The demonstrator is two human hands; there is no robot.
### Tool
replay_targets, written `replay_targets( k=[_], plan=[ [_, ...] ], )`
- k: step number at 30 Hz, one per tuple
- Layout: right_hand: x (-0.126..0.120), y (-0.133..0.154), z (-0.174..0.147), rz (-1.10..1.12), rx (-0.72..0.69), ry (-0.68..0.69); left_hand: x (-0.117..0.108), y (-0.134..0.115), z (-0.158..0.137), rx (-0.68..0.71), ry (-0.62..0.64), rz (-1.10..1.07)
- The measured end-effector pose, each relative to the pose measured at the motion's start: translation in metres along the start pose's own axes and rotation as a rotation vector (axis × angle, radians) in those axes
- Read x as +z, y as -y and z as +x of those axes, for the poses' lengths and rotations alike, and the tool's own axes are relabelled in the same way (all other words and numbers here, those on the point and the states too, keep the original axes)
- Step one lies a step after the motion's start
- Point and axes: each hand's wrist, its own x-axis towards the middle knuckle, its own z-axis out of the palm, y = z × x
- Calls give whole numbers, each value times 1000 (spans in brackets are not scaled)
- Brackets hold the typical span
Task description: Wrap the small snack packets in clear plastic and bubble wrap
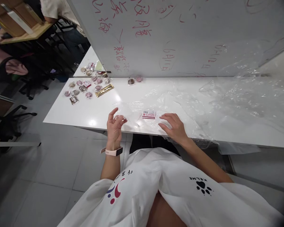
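Observation:
A small white-and-red box [148, 114] with a barcode label lies on clear plastic film [170, 105] near the table's front edge, between my hands. To its left, my left hand [115, 127] has curled fingers closed on a crumpled edge of the film; the index finger is lifted away from the others. My right hand [174, 126] hovers just right of the box, thumb and fingers apart. Nothing shows in its grasp, and a small gap separates it from the box. Film spreads under and beyond this hand toward the right.
Several small wrapped round items [88, 94] and a gold stick packet [104, 90] lie at the table's left end. Two more wrapped pieces [131, 81] sit by the whiteboard [180, 37] standing along the back. Crumpled film hangs over the front edge. A person [63, 14] is at upper left.

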Motion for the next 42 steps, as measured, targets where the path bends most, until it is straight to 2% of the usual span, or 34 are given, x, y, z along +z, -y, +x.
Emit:
replay_targets(
  k=[2,4,6,8,10,11,13,15,16,19,21,22,23,25,27,30,32,34,36,38,40,42],
  plan=[
    [-7,11,-34,2,71,-68,20,1,9,84,97,0],
    [-6,16,-77,14,213,-57,40,7,18,132,272,35],
    [0,12,-121,60,450,39,57,18,24,145,531,130],
    [10,1,-158,179,740,109,67,30,27,185,773,318],
    [18,-16,-181,338,951,25,72,41,26,299,898,584],
    [21,-24,-186,411,995,-60,72,45,25,373,920,717],
    [21,-37,-185,530,968,-194,70,51,22,491,941,912],
    [11,-45,-172,621,879,-193,67,54,19,544,973,986],
    [2,-46,-164,661,839,-134,65,54,18,553,993,993],
    [-40,-44,-134,736,725,235,58,49,18,546,1061,981],
    [-72,-39,-109,737,590,502,54,45,19,533,1111,976],
    [-87,-35,-94,723,516,554,53,43,19,525,1135,976],
    [-100,-32,-75,706,429,566,52,41,20,518,1159,973],
    [-117,-22,-31,625,336,443,51,39,20,503,1193,957],
    [-118,-10,21,519,290,348,50,42,20,495,1195,926],
    [-88,11,98,547,121,387,49,54,19,522,1122,879],
    [-51,23,136,618,19,500,49,64,18,536,1035,862],
    [-8,29,158,696,-39,636,49,73,18,541,945,849],
    [33,29,164,723,-33,765,49,81,17,565,870,818],
    [63,24,158,691,31,890,48,86,16,608,822,774],
    [80,15,148,667,100,960,45,91,11,653,797,770],
    [85,6,139,696,133,964,41,94,2,693,748,821]
  ],
)
